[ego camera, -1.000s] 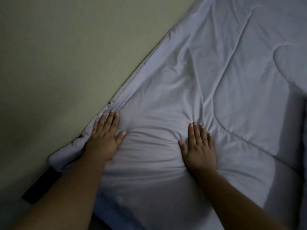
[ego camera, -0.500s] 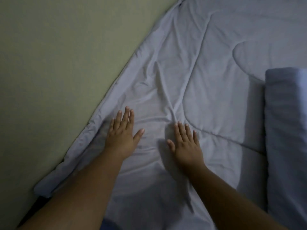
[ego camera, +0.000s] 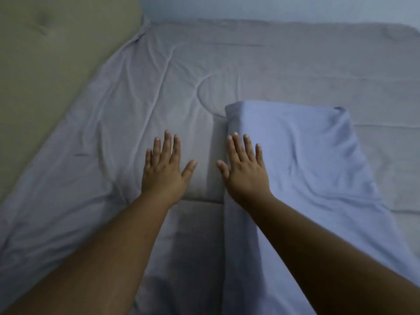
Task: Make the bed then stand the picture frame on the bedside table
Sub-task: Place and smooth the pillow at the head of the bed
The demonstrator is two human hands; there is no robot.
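Note:
A pale grey quilted comforter (ego camera: 141, 105) covers the bed, creased along its left side. A light blue pillow (ego camera: 306, 160) lies on it at the right, running toward me. My left hand (ego camera: 164, 169) is flat and open over the comforter, fingers spread, just left of the pillow. My right hand (ego camera: 245, 169) is open too, palm down at the pillow's left edge; whether it touches the pillow I cannot tell. No picture frame or bedside table is in view.
A beige padded headboard (ego camera: 45, 64) with a button tuft runs along the left edge of the bed. A pale wall (ego camera: 272, 7) stands behind the far edge of the bed.
Both hands have slid right across the comforter, away from the headboard edge, toward the pillow. The view has swung right and up, bringing the whole pillow and far wall into sight.

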